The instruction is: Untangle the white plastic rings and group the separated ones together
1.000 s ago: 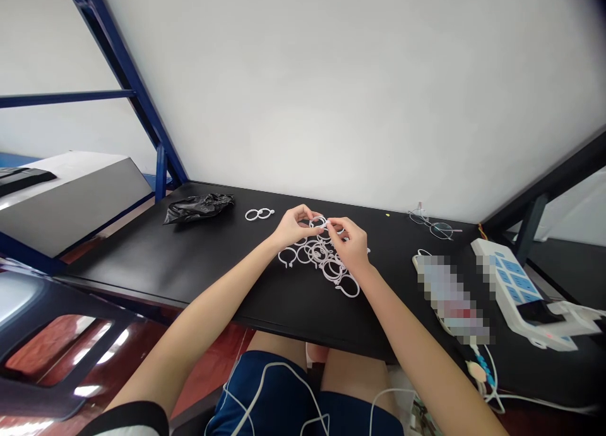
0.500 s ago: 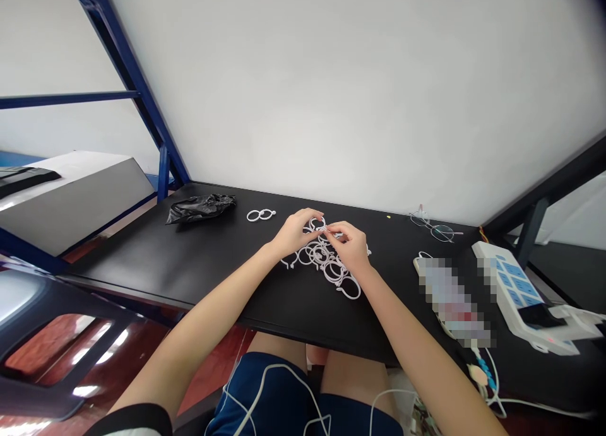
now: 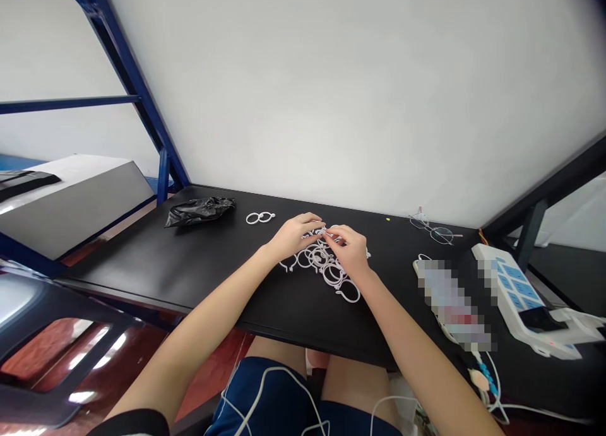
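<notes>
Right now your left hand (image 3: 294,234) and your right hand (image 3: 349,252) meet fingertip to fingertip at the far edge of the pile of rings (image 3: 331,271). Each grip is closed in a pinch on one white ring (image 3: 322,232), which you hold between them just above the heap. Your fingers hide much of it, so I cannot tell whether its clasp is open or snapped.

As for progress, only one linked pair (image 3: 259,218) lies finished, two rings joined, on the counter (image 3: 213,265) to the far left of your hands and well apart from the heap. The pile is large, with many loose rings overlapping under and near your right hand. I judge that most of the work is ahead of you.

Further left, near the linked pair, sits a crumpled black bag (image 3: 199,210). At the far right, by the wall, lie spectacles (image 3: 433,229). Nearer on that side are a blurred flat device (image 3: 452,300) and a white power strip (image 3: 514,284), with cables trailing over the near edge.

Nothing lies between your hands and the linked pair. The only hindrance I see is the tangle itself, where the rings cross one another and the nearest one lies just beside your right wrist.
</notes>
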A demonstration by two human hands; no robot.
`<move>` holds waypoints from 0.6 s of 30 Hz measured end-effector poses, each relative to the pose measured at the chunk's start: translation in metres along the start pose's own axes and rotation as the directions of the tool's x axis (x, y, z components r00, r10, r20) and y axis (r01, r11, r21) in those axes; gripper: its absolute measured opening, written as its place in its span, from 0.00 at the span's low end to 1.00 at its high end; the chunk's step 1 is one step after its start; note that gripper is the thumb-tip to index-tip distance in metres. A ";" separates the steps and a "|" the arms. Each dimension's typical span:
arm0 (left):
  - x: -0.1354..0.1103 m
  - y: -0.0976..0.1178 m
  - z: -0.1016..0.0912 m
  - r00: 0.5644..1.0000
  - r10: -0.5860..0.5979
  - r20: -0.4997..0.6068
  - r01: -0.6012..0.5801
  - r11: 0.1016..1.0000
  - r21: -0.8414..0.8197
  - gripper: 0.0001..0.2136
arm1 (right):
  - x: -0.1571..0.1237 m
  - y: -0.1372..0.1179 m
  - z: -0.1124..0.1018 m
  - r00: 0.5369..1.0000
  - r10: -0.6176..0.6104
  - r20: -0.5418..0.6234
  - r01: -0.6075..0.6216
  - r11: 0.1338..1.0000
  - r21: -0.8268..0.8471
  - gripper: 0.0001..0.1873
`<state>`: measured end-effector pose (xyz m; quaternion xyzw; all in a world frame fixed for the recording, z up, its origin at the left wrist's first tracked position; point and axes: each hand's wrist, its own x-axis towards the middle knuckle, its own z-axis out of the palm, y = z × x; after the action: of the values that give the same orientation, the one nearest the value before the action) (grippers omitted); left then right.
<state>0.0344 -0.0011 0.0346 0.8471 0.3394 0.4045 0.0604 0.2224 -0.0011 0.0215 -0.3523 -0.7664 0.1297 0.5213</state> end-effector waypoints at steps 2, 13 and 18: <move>0.000 -0.001 0.001 1.000 0.012 0.001 -0.012 1.000 0.002 0.12 | 0.000 -0.001 0.000 1.000 0.000 0.008 0.000 1.000 0.005 0.06; 0.000 0.000 0.001 1.000 0.011 0.009 -0.010 0.999 -0.044 0.12 | 0.002 -0.001 -0.002 0.999 -0.006 0.037 0.005 1.000 0.025 0.09; -0.001 -0.001 0.002 1.000 0.004 0.004 -0.004 0.998 -0.066 0.12 | 0.002 0.000 -0.002 0.999 -0.006 0.040 0.005 1.000 0.023 0.09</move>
<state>0.0347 -0.0003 0.0325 0.8462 0.3239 0.4137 0.0884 0.2237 -0.0006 0.0238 -0.3416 -0.7761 0.1438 0.5102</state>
